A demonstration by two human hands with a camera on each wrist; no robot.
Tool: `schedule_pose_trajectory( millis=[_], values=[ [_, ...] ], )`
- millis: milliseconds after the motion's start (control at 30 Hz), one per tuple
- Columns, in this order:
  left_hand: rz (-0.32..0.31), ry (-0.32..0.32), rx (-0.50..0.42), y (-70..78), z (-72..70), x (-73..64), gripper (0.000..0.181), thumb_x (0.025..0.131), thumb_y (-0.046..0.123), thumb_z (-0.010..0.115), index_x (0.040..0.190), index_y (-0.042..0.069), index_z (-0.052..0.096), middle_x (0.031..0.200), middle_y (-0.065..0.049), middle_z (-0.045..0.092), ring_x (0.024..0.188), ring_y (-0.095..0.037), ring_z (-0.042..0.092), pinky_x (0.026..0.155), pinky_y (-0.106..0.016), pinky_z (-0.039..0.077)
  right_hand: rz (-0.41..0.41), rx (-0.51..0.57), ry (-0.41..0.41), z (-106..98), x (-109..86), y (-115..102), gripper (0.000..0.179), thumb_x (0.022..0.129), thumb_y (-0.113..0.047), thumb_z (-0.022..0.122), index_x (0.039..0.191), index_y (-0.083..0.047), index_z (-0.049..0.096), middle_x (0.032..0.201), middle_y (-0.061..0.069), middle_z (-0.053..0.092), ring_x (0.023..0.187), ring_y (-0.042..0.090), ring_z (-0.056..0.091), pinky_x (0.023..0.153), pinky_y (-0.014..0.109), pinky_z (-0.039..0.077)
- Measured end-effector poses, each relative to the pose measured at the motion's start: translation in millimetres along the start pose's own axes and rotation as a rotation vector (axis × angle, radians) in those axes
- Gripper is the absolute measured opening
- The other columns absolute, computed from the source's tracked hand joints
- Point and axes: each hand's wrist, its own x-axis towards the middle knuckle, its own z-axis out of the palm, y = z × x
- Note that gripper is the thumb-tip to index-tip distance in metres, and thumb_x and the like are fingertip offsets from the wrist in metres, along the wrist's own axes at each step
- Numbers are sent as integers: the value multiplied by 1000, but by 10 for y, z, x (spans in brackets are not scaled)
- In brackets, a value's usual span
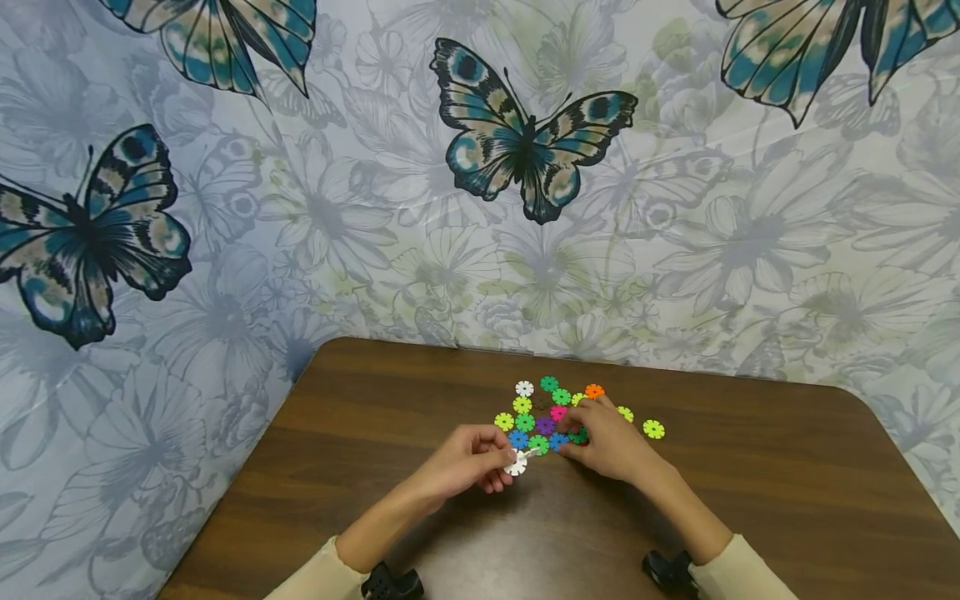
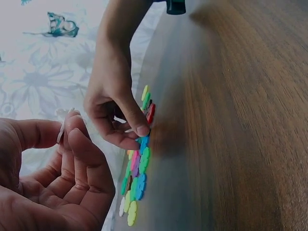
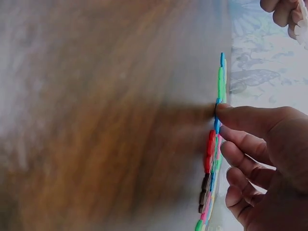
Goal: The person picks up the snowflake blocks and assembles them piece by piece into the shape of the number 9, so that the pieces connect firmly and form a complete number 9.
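Observation:
My left hand [image 1: 476, 458] pinches a white notched flower-shaped disc [image 1: 516, 463] between thumb and fingers, just off the near-left side of a cluster of similar discs. A second white piece stands edge-on at its upper right. In the left wrist view the held disc [image 2: 61, 131] appears as a thin edge. My right hand [image 1: 611, 437] is over the right side of the cluster, its thumb and index finger pinching a blue disc [image 1: 557, 442] at the edge. Beside that lie a green disc [image 1: 538, 445] and a purple disc [image 1: 545, 426]. The hand hides some discs under it.
The cluster lies on a brown wooden table [image 1: 750, 483]. A white disc [image 1: 524, 388] and an orange disc [image 1: 594, 390] lie at its far side, and a yellow disc [image 1: 654, 429] lies apart at right. Behind the table stands a butterfly-patterned wall [image 1: 675, 292].

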Motion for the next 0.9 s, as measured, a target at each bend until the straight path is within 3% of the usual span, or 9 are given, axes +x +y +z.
schedule_pose_trajectory(
  millis=[267, 467, 633, 800, 900],
  values=[
    [-7, 22, -19, -31, -25, 21, 19, 100, 14, 67, 104, -4, 67, 75, -3, 70, 65, -11, 65, 62, -25, 56, 26, 70, -20, -4, -14, -10, 27, 84, -20, 89, 98, -17, 66, 95, -5, 65, 98, 18, 45, 80, 34, 45],
    [-13, 25, -37, -40, -42, 26, 18, 100, 14, 66, 103, -4, 66, 75, -3, 69, 65, -11, 63, 62, -24, 55, -6, 163, -12, -8, -32, 35, 20, 93, -17, 82, 100, -18, 63, 88, -8, 61, 88, 15, 51, 75, 28, 46],
    [-41, 34, -51, -49, -51, 33, 17, 99, 15, 66, 102, -2, 66, 75, -3, 69, 65, -11, 63, 62, -24, 55, 10, 393, 1, -58, -69, 30, 14, 97, -19, 77, 105, -15, 66, 90, -6, 66, 80, 12, 63, 72, 25, 55],
    [-52, 36, -58, -39, -45, 36, 17, 99, 15, 66, 102, -1, 66, 75, -2, 69, 65, -10, 63, 62, -24, 55, 37, 683, -46, -113, -87, -51, 17, 100, -20, 74, 112, -9, 68, 92, 8, 71, 80, 36, 71, 70, 34, 62],
    [-51, 34, -60, -29, -35, 38, 17, 99, 15, 66, 102, -1, 66, 74, -2, 69, 65, -10, 62, 62, -24, 55, 32, 788, -80, -142, -92, -114, 18, 101, -18, 72, 114, -5, 68, 93, 14, 71, 81, 47, 70, 70, 42, 64]
  ],
)
